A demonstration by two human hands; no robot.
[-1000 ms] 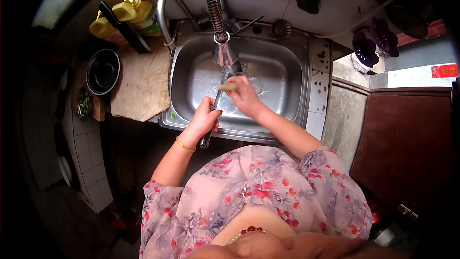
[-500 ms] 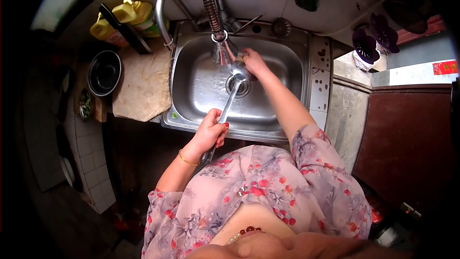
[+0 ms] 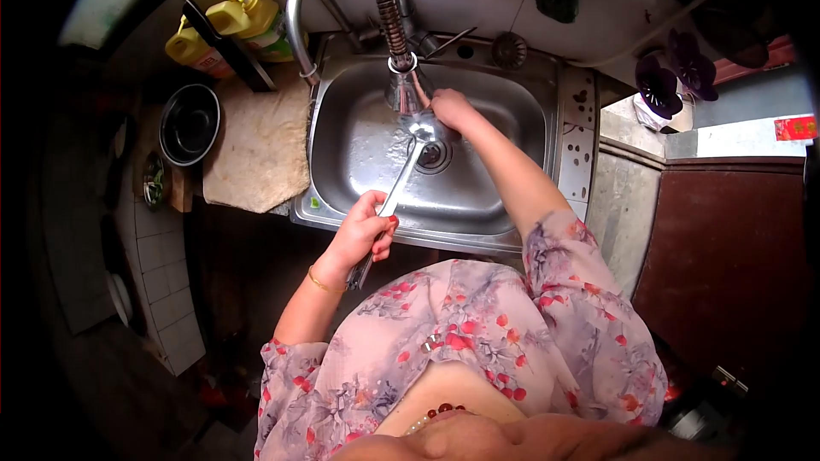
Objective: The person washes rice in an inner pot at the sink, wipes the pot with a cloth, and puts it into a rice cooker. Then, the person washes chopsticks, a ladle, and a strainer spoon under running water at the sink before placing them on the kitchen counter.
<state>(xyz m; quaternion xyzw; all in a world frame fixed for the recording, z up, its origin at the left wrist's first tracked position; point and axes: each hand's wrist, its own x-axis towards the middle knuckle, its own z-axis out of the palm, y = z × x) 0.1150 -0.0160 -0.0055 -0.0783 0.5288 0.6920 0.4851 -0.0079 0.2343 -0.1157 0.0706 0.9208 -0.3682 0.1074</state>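
Note:
My left hand (image 3: 369, 229) is closed round the long handle of a metal ladle (image 3: 401, 179), in front of the sink's near edge. The ladle slants up and away over the sink (image 3: 359, 192), its shiny head under the spray faucet (image 3: 408, 90). Water flows over that head and blurs its shape. Close beside the faucet, my right hand (image 3: 453, 111) is curled at the ladle's head. Its fingertips are partly hidden, and what they press or hold cannot be made out. The drain (image 3: 434, 156) shows just below the ladle's head.
Left of the sink lie a worn cutting board (image 3: 256, 149) and a black bowl (image 3: 190, 125). Yellow pump bottles (image 3: 248, 21) stand behind, near an upright dark-handled knife (image 3: 226, 47). A curved second faucet (image 3: 299, 26) rises at the sink's back left corner.
The ladle's head and my left hand have shifted slightly left and my left hand a little lower. My right hand stays by the ladle's head. The whole view has moved slightly.

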